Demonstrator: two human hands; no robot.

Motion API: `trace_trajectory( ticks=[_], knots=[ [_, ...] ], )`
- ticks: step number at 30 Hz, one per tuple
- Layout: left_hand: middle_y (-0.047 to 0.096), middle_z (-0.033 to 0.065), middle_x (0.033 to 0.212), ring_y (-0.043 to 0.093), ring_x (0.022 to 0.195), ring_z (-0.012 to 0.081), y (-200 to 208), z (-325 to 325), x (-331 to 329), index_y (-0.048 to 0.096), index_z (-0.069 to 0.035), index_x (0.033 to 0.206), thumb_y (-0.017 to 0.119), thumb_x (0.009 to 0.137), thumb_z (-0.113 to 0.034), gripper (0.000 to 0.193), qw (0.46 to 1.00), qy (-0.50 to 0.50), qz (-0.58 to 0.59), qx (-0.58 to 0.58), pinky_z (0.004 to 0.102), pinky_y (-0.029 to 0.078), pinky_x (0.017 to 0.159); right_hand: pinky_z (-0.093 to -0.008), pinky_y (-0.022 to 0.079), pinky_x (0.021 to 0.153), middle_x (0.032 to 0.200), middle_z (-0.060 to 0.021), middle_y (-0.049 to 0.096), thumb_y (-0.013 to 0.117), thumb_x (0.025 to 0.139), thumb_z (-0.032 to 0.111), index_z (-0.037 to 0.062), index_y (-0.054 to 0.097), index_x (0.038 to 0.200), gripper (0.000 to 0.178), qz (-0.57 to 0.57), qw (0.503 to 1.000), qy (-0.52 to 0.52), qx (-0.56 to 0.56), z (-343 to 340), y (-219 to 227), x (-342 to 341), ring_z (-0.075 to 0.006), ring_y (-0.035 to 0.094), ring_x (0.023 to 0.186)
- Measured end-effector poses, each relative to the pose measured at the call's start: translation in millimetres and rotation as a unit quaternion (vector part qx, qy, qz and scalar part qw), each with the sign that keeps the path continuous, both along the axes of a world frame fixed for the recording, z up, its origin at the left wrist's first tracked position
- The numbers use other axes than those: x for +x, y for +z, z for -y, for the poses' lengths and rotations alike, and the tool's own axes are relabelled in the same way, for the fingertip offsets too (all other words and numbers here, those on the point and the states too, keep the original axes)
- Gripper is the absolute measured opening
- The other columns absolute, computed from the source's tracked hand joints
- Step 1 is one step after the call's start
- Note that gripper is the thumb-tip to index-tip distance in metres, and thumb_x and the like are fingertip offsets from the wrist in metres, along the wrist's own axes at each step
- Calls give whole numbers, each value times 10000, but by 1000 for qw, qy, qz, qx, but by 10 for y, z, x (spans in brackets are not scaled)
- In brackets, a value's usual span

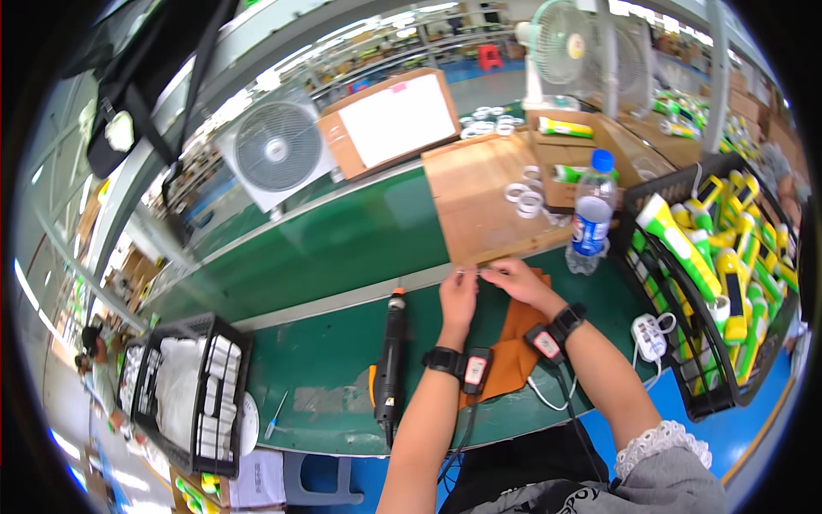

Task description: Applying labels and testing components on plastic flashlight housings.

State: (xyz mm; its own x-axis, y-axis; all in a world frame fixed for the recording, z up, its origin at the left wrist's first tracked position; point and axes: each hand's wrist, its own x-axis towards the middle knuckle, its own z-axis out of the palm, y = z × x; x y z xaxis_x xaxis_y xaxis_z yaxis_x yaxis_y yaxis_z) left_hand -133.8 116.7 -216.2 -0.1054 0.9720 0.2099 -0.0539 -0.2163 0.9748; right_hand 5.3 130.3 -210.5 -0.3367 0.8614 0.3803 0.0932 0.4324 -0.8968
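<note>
My left hand (460, 295) and my right hand (517, 283) meet over the far part of the green workbench (325, 343), fingertips pinched close to each other. Something tiny and pale may sit between them, too small to make out. Under my right wrist lies an orange-brown cloth (514, 347). To the left of my left forearm rests a black electric screwdriver (392, 355) with an orange tip. A clear plastic bottle (591, 218) with a blue cap stands to the right of my right hand.
On the right, a black crate (728, 385) holds many green, yellow and white flashlights (732, 287). White rings (524, 199) lie on a cardboard sheet (471, 188) behind my hands. At left are another black crate (205, 403) and a small screwdriver (276, 416). A white power strip (649, 337) sits at right.
</note>
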Motion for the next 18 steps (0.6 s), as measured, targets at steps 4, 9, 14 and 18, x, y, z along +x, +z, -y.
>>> trace_trajectory(
  ticks=[4, 9, 14, 18],
  knots=[
    [425, -35, 595, 394, 557, 52, 118, 61, 23, 499, -67, 686, 496, 874, -189, 223, 1000, -11, -9, -26, 202, 330, 525, -257, 246, 451, 524, 45, 287, 547, 842, 219, 31, 359, 549, 396, -5, 1000, -6, -26, 21, 44, 26, -41, 277, 530],
    [437, -29, 600, 404, 571, 56, 131, 86, 14, 504, -58, 683, 506, 875, -212, 246, 999, -29, 5, -32, 200, 337, 546, -250, 245, 450, 522, 54, 301, 538, 843, 213, 53, 371, 533, 387, -10, 999, 8, -49, 67, 63, 39, -37, 281, 525],
    [505, -5, 638, 445, 599, 70, 109, 109, -3, 558, -37, 716, 503, 877, -229, 256, 997, -48, -43, -38, 212, 367, 575, -222, 295, 501, 563, 43, 409, 532, 846, 215, 26, 442, 579, 340, -32, 995, 31, -90, 115, 88, 6, -39, 347, 554],
    [529, 11, 661, 460, 612, 79, 100, 118, -5, 577, -22, 749, 499, 874, -220, 246, 997, -54, -47, -26, 216, 380, 587, -213, 336, 547, 618, 27, 485, 530, 848, 203, 3, 523, 647, 284, -29, 994, 29, -104, 109, 68, 18, -41, 409, 600]
  ],
)
